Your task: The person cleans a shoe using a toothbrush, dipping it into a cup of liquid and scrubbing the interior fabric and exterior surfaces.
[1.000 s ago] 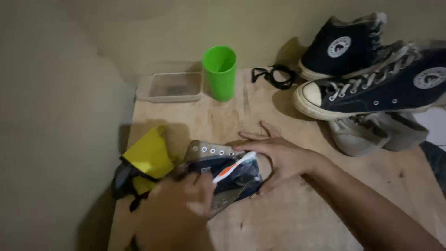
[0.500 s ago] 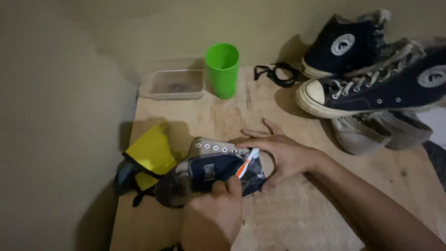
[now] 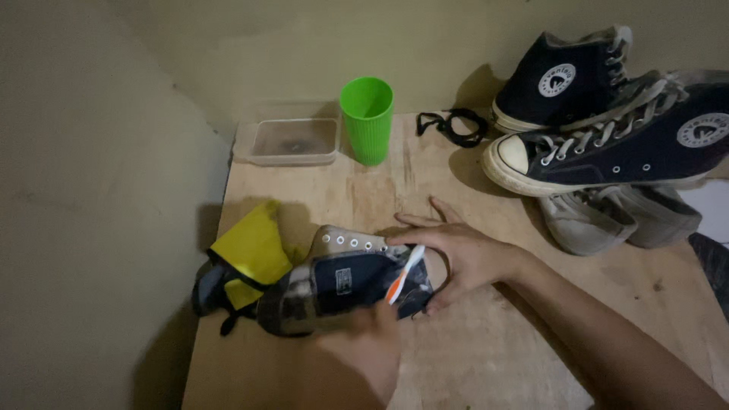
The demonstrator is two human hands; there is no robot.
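Currently | right hand (image 3: 463,258): steadies navy canvas high-top shoe (image 3: 342,285) lying sideways on wooden table (image 3: 471,357) | left hand (image 3: 364,357): grips orange-and-white toothbrush (image 3: 404,275) against shoe | green plastic cup (image 3: 367,120): well apart.

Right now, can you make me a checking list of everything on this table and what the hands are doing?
Surface: bare wooden table, scuffed and stained.
Job's things: dark blue sneaker lying on its side; orange-and-white toothbrush against it.
Clutter: green cup, clear plastic tub, yellow cloth, two navy high-top sneakers, grey shoes beneath them.
Fingers: right hand steadies the sneaker's toe; left hand holds the toothbrush, blurred.
Cables: none; a black shoelace lies coiled.
Surroundings: plain beige wall.
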